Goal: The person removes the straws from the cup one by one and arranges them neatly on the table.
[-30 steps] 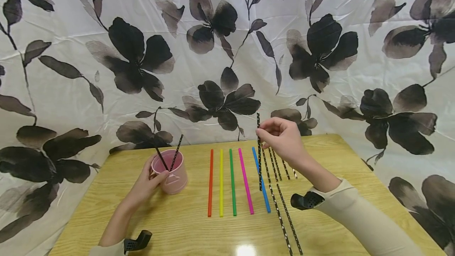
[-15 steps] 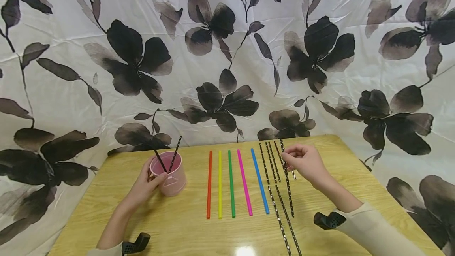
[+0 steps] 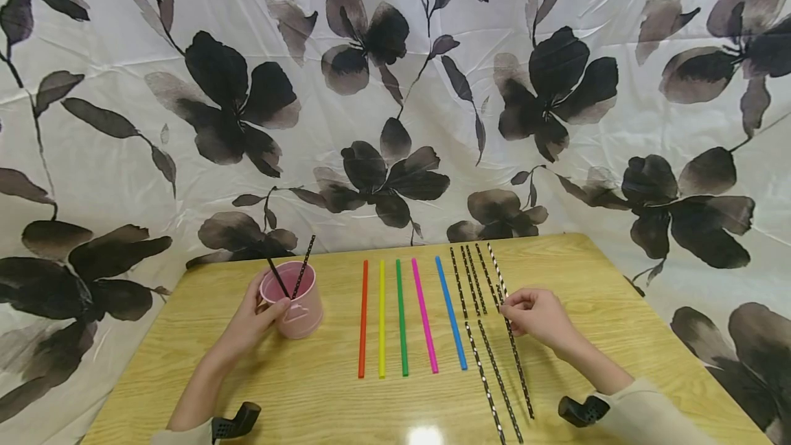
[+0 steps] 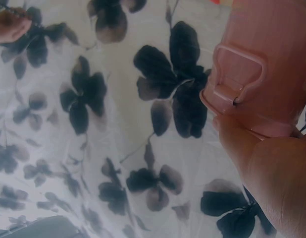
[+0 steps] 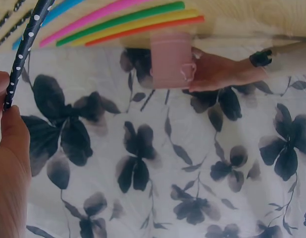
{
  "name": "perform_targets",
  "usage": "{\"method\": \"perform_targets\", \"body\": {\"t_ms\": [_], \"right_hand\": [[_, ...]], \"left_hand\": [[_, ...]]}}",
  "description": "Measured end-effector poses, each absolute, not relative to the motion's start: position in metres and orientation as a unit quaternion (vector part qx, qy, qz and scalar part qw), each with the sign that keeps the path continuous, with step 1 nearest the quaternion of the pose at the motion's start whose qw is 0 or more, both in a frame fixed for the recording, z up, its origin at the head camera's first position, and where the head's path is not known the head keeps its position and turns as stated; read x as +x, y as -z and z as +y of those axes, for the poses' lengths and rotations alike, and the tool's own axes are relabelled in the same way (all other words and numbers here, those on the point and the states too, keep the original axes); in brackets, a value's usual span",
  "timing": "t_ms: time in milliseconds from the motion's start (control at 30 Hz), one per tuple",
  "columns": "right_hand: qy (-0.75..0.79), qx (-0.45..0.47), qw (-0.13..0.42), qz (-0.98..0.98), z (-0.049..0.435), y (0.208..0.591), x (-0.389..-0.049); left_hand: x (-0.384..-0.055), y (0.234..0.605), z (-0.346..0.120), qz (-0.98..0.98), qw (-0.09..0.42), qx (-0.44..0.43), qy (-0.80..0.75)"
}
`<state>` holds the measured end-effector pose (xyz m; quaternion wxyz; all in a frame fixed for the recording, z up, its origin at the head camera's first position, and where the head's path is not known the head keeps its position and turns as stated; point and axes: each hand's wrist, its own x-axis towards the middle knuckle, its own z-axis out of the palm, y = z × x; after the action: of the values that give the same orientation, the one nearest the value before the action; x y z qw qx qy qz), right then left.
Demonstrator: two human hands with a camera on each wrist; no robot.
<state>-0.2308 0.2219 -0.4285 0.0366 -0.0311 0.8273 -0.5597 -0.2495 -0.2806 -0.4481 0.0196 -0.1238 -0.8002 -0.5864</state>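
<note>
My left hand [image 3: 250, 318] grips a small pink bucket [image 3: 307, 318] at its left side, thumb near the rim. Two black straws [image 3: 305, 270] lean inside it. In the left wrist view, a small loop handle [image 4: 262, 74] shows on the bucket's wall. My right hand [image 3: 540, 318] pinches a black straw with white dots [image 3: 519, 362] near its far end, low over the table's right part. Left of it lie two more black patterned straws [image 3: 497, 376], slanting toward the front edge. Several black patterned straws [image 3: 472, 280] form a row behind them, partly hidden by the right hand.
In the middle of the wooden table [image 3: 321, 390] lie a red straw [image 3: 363, 318], a yellow straw [image 3: 382, 318], a green straw [image 3: 402, 318], a pink straw [image 3: 424, 314] and a blue straw [image 3: 451, 311], side by side. A flowered cloth [image 3: 383, 101] hangs behind.
The right hand has carried the dotted straw rightward and then toward the front, from above the blue straw to beside the two front black straws. The left hand keeps its grip on the bucket.
</note>
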Motion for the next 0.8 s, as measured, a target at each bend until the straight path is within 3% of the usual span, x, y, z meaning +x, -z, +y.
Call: {"method": "perform_targets", "body": {"t_ms": [800], "right_hand": [[0.476,-0.028,0.063,0.877,0.216,0.474,-0.228]], "left_hand": [[-0.251,0.451,-0.281,-0.805,0.029,-0.128,0.578]]}}
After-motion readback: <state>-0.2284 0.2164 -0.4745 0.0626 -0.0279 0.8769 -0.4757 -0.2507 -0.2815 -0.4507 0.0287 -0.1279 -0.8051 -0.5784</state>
